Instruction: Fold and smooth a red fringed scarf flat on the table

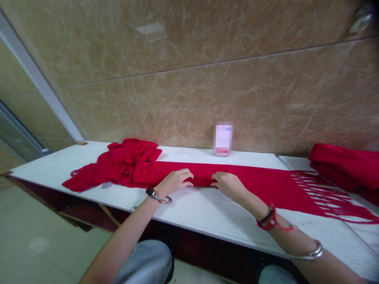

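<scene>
A red scarf [260,183] with a fringed end lies along the white table, its flat part running to the right. My left hand [177,182] is closed, its bent fingers and thumb gripping the cloth at the near edge. A short way to the right, my right hand [229,185] pinches the same edge, fingertips pointing left. Between the two hands the fabric lies smooth. Toward the left, the red cloth runs into a crumpled heap [127,163]; whether it is all one piece I cannot tell.
More folded red cloth [346,165] rests at the right end of the white table [189,207]. A small upright card or screen [223,139], blurred, stands against the tiled wall [183,102]. Below the tabletop are dark shelves [89,213], and my knees are close to the front edge.
</scene>
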### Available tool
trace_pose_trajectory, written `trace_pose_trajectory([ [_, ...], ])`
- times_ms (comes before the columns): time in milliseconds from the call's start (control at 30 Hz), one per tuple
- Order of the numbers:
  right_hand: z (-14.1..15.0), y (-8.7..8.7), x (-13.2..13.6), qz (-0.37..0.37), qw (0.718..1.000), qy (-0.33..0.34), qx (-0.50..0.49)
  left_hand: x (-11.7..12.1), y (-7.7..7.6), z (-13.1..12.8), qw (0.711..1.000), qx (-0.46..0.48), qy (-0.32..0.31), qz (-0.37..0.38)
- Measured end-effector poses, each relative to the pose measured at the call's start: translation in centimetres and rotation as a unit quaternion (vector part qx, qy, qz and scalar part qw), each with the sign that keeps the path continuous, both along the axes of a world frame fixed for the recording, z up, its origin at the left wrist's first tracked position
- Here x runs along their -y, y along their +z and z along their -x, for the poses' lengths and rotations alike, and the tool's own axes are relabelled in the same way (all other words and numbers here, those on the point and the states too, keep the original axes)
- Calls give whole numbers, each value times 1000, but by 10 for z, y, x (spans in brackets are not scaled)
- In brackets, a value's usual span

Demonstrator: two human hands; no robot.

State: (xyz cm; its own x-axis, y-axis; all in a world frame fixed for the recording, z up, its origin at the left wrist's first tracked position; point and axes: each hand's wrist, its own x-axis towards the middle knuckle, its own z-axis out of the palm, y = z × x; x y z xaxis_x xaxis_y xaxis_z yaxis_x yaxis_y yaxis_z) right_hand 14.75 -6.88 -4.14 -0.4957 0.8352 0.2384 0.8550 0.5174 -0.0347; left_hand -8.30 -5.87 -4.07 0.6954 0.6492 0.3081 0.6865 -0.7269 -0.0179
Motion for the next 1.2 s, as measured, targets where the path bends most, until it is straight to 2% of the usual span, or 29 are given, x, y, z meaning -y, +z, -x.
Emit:
trace_pose_trajectory([
  [67,-2,0,-1,5,1000,-6,0,0,0,0,1000,9,-12,-5],
  [233,-3,3,0,2,1000,-13,-24,-2,0,1,999,29,5,-30],
  [400,3,5,5,-64,996,41,-54,-1,-1,1,997,-41,0,-58],
  [500,10,5,6,-71,994,65,-43,0,0,-1,996,-57,4,-61],
  [667,29,8,7,-57,997,51,-17,3,4,-4,997,-60,-1,-44],
  [800,39,12,6,-25,999,38,13,7,10,-2,999,-28,7,-14],
  [1033,34,10,1,1,999,23,-26,16,26,13,1000,-29,3,0],
  [1200,34,8,-1,8,998,33,-53,18,28,17,999,-50,16,-8],
])
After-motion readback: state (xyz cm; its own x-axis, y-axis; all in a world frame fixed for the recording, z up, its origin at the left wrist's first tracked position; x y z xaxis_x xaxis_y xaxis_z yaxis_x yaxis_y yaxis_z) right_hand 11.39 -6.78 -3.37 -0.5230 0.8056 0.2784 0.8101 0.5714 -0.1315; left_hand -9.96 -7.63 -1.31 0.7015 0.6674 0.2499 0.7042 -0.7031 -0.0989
